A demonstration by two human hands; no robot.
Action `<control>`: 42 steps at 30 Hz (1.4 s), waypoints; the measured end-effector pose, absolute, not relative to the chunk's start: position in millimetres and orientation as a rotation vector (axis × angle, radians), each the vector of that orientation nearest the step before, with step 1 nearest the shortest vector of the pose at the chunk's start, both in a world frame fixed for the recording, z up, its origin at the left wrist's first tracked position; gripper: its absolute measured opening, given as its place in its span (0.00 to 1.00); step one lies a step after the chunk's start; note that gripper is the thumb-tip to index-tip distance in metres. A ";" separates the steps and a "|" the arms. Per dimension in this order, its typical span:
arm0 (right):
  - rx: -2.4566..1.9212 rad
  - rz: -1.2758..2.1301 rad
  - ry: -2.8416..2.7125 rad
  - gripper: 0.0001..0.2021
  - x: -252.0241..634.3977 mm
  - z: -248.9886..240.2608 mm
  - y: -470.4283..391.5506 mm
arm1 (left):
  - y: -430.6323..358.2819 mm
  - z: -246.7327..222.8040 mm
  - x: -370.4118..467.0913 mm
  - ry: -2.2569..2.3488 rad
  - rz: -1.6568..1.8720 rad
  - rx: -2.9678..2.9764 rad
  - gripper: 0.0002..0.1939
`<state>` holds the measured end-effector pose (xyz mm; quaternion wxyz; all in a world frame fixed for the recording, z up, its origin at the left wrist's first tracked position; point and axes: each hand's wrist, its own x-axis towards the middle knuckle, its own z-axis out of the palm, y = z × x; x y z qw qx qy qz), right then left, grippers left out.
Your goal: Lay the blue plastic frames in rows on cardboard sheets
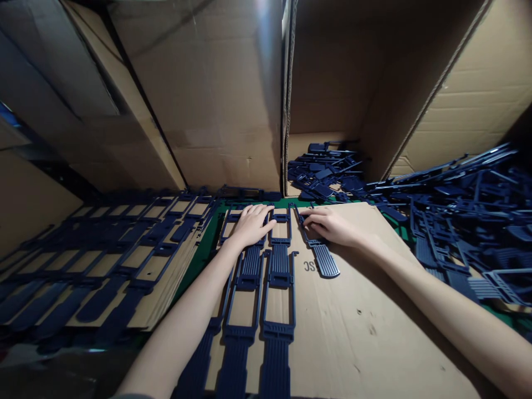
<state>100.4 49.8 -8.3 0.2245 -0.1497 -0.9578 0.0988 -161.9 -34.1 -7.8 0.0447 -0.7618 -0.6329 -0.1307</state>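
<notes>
My left hand (251, 226) lies over the top of a row of dark blue plastic frames (279, 302), its fingers stretched out and its thumb apart. These frames, each with a rectangular opening and a ribbed tab, lie in columns on a cardboard sheet (357, 338). My right hand (334, 227) has its fingers closed around the upper part of another dark blue plastic frame (326, 260). That piece rests slightly slanted just right of the columns, ribbed tab towards me. Its upper right side is hidden by my fingers.
On the left, a stack of cardboard sheets (145, 318) carries more rows of blue frames (97, 299). Loose frames are heaped on the right (465, 221) and in an open cardboard box (326, 172) at the back. Tall cardboard walls (208, 100) stand behind. Green surface (195, 271) shows between the sheets.
</notes>
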 end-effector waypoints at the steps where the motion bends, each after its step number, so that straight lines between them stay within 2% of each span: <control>1: -0.409 0.241 -2.636 0.14 99.6 -9.7 49.6 | -34.1 -8.0 -162.0 -1.929 -0.399 -2.327 0.24; 12: -0.451 0.200 -2.591 0.19 92.9 -10.9 39.3 | -33.5 -9.0 -161.6 -1.922 -0.405 -2.329 0.24; 35: -0.434 0.138 -2.540 0.15 91.2 -18.3 39.2 | -33.2 -9.6 -162.1 -1.908 -0.414 -2.322 0.24; 42: -0.420 0.168 -2.519 0.18 90.3 -19.4 40.4 | -34.7 -6.7 -161.1 -1.928 -0.422 -2.325 0.24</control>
